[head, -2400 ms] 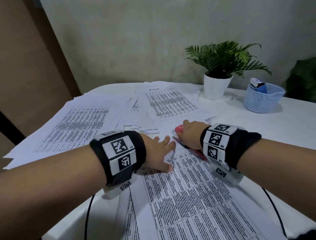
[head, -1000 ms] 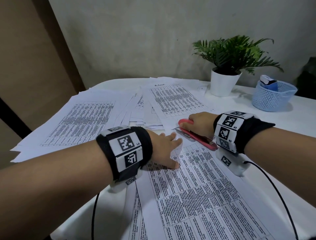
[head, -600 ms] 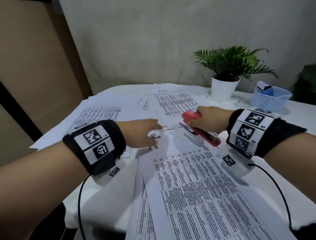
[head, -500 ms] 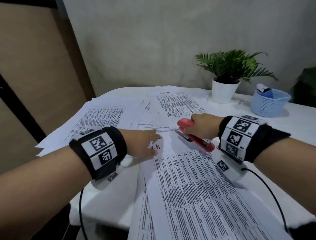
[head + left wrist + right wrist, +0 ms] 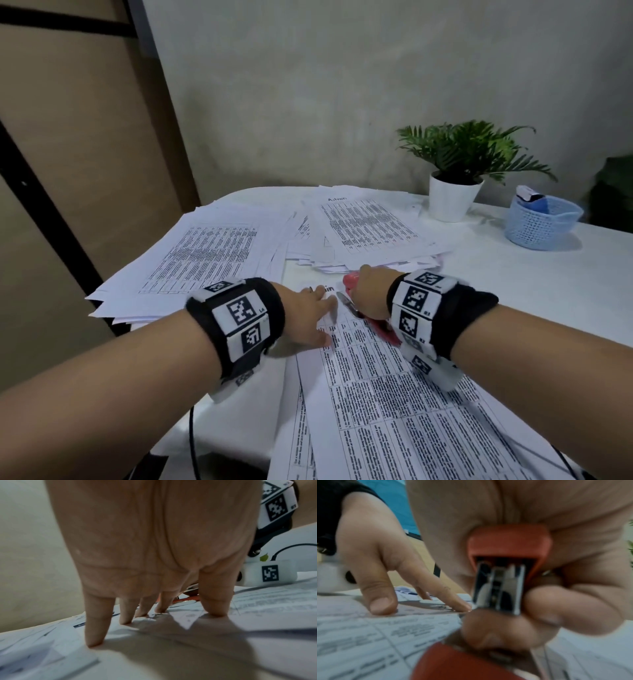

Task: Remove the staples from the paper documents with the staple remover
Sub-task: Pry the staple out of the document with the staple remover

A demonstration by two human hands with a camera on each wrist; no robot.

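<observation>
Left hand (image 5: 310,317) lay flat-fingered, pinning the thin, floppy, tear-prone printed white paper document (image 5: 404,404) at its 11 o'clock corner; right hand (image 5: 370,294) gripped the rigid red plastic-and-metal staple remover (image 5: 508,566) around its body.

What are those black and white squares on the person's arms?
They are printed square code markers on white blocks, strapped to wide black wristbands on both bare forearms. A small white camera box with its own marker sits under each wrist, and a thin black cable hangs from the left one. No sleeves show.

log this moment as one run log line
left hand: presses document flat | right hand: grips red staple remover at top corner | staple: unseen
</observation>
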